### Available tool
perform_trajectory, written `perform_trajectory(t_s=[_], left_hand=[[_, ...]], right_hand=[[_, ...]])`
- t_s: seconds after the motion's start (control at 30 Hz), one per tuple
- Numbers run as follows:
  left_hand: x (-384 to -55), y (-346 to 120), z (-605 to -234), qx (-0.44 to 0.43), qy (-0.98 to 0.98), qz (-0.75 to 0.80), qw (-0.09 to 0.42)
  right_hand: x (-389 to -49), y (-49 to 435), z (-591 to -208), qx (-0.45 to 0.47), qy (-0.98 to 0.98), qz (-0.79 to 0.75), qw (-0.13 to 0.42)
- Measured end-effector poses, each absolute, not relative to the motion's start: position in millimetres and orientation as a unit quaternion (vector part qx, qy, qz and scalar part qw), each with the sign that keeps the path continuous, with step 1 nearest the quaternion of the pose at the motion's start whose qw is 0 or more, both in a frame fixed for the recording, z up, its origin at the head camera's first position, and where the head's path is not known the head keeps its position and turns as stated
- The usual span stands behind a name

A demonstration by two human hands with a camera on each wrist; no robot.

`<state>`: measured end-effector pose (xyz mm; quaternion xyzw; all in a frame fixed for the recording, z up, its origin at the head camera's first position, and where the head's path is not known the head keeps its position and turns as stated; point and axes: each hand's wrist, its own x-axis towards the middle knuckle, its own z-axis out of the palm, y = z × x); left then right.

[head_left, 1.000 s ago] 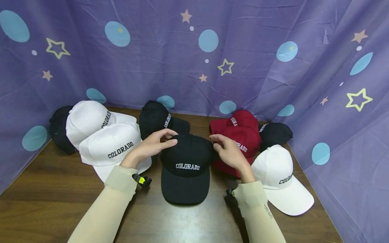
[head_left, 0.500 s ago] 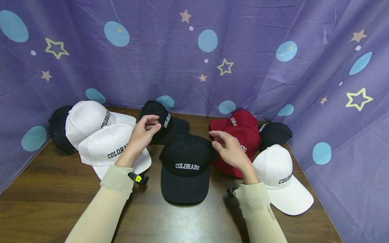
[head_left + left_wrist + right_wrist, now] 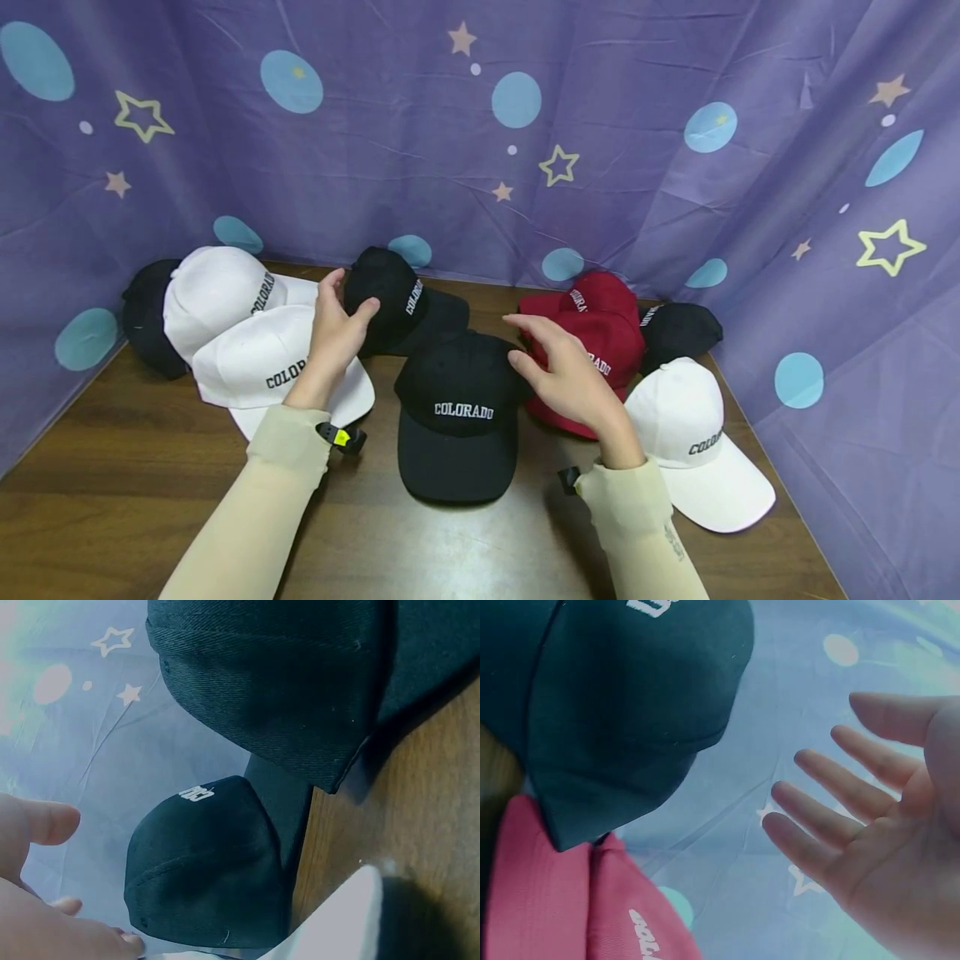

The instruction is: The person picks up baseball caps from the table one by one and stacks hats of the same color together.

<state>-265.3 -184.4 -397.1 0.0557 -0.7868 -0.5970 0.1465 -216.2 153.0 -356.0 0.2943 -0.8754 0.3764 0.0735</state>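
Note:
A black baseball cap (image 3: 461, 392) lettered COLORADO sits at the middle of the table, its brim toward me. My left hand (image 3: 335, 329) is raised over the white caps, thumb and fingers spread, overlapping the edge of a second black cap (image 3: 390, 304) behind. In the left wrist view its fingertips show beside that rear black cap (image 3: 202, 870), with nothing between them. My right hand (image 3: 566, 371) hovers just right of the middle cap, in front of the red caps (image 3: 600, 333). The right wrist view shows its fingers straight and apart, away from the black cap (image 3: 630, 712).
Two white caps (image 3: 217, 287) and a black cap (image 3: 153, 321) are grouped at the left. Another black cap (image 3: 678, 333) lies behind a white cap (image 3: 678, 412) at the right. A purple curtain (image 3: 420, 125) with stars hangs along the back and sides of the wooden table (image 3: 150, 500).
My left hand has let go of the middle black cap and moved left and up, its fingers spreading. My right hand has come off the cap's side and opened. The cap stays put.

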Motion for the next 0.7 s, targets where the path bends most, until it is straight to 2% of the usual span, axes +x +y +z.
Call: perform_trajectory(t_s=[0.2,0.43,0.57,0.7], left_hand=[[-264.4,-183.8,-397.3,0.077,-0.783,-0.609,0.102],[-263.2,-184.2,-396.0,0.101,-0.756,-0.641,0.087],[-263.6,-186.3,-397.3,0.094,-0.759,-0.641,0.073],[-264.6,-187.7,-399.9,0.074,-0.771,-0.632,0.031]], right_hand=[[-208.7,146.5,-350.9,0.328,-0.869,0.360,0.082],[-205.7,141.9,-349.5,0.337,-0.869,0.355,0.072],[-206.1,140.6,-350.7,0.342,-0.870,0.347,0.072],[-206.4,140.0,-351.2,0.347,-0.870,0.343,0.074]])
